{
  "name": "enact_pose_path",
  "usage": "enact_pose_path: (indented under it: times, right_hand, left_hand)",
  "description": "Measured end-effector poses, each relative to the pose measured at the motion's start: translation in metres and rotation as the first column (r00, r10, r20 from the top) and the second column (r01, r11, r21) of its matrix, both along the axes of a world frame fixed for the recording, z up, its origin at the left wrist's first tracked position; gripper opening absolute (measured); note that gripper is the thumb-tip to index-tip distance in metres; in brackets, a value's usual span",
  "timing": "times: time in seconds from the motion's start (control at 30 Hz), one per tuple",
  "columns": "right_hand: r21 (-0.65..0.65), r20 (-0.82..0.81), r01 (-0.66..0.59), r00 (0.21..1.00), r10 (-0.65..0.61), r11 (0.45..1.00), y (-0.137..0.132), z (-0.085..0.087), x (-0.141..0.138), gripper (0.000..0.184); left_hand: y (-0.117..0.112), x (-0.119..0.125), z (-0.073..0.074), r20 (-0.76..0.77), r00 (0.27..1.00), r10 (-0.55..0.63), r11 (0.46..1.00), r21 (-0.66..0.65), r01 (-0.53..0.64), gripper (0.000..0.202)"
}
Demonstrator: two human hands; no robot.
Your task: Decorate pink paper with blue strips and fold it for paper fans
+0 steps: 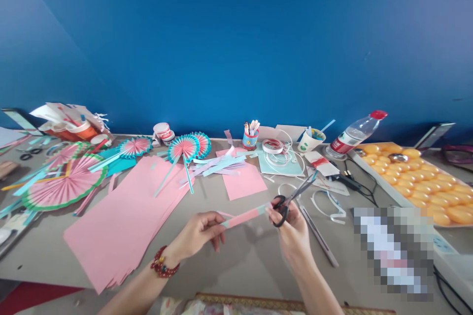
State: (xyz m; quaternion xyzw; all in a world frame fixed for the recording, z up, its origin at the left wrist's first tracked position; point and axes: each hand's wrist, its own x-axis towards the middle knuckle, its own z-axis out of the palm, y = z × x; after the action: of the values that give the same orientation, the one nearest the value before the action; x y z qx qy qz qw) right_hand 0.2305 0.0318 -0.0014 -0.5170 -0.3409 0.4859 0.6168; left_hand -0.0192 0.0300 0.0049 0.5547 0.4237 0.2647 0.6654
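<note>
Between thumb and fingers, my left hand (195, 236) pinches one end of a narrow folded pink paper strip (244, 217) with pale blue-green ends. My right hand (294, 236) holds black-handled scissors (300, 189), their blades pointing up and away to the right. Its thumb and fingertips also grip the strip's other end, so the strip is stretched above the table between both hands. To the left of my left hand lies a fanned stack of pink paper sheets (121, 216). A single pink sheet (244, 182) lies beyond the strip.
Pleated paper fans (184, 150) and loose paper strips (221, 163) lie at the back. A tilted bottle (351, 137), a paper cup (311, 140) and a pen holder (251, 139) stand along the wall. A grey ruler-like bar (318, 236) and a tray of yellow-orange rounded pieces (417, 177) are on the right.
</note>
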Motion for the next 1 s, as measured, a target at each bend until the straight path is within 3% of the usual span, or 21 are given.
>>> enact_pose_path:
  times: [0.17,0.27,0.33,0.43,0.57,0.73,0.9,1.0]
  right_hand:
    - [-0.004,0.034,0.027,0.999,-0.027,1.000,-0.001,0.000,0.006,0.031]
    - [0.011,0.073,0.002,0.997,-0.003,1.000,-0.002,0.002,0.008,0.031]
    - [0.031,0.119,-0.027,0.993,0.023,0.999,-0.003,0.004,0.008,0.029]
    - [0.056,0.196,-0.071,0.979,0.059,0.996,-0.005,0.005,0.006,0.027]
    - [0.081,0.257,-0.157,0.957,0.131,0.984,-0.009,0.004,-0.001,0.028]
    - [0.071,0.301,-0.231,0.933,0.200,0.970,-0.016,0.005,-0.012,0.027]
    - [0.069,0.212,-0.215,0.957,0.196,0.974,-0.019,0.008,-0.021,0.031]
    - [0.065,0.157,-0.201,0.969,0.189,0.978,-0.017,0.010,-0.024,0.030]
  left_hand:
    - [0.000,-0.003,-0.001,-0.050,0.999,0.016,0.999,0.040,-0.014,0.036]
    - [0.003,-0.007,0.001,-0.101,0.992,-0.082,0.994,0.058,0.088,0.034]
    - [0.006,-0.008,0.007,-0.226,0.963,-0.147,0.972,0.148,0.183,0.032]
    - [0.009,-0.001,0.020,-0.369,0.919,-0.139,0.921,0.293,0.257,0.034]
    - [0.010,0.021,0.035,-0.279,0.954,-0.112,0.934,0.298,0.197,0.034]
    - [0.007,0.043,0.036,-0.207,0.977,-0.048,0.961,0.256,0.102,0.033]
    - [0.004,0.047,0.035,-0.209,0.977,0.035,0.945,0.324,0.036,0.031]
    - [0.005,0.044,0.034,-0.186,0.983,0.003,0.956,0.289,0.051,0.032]
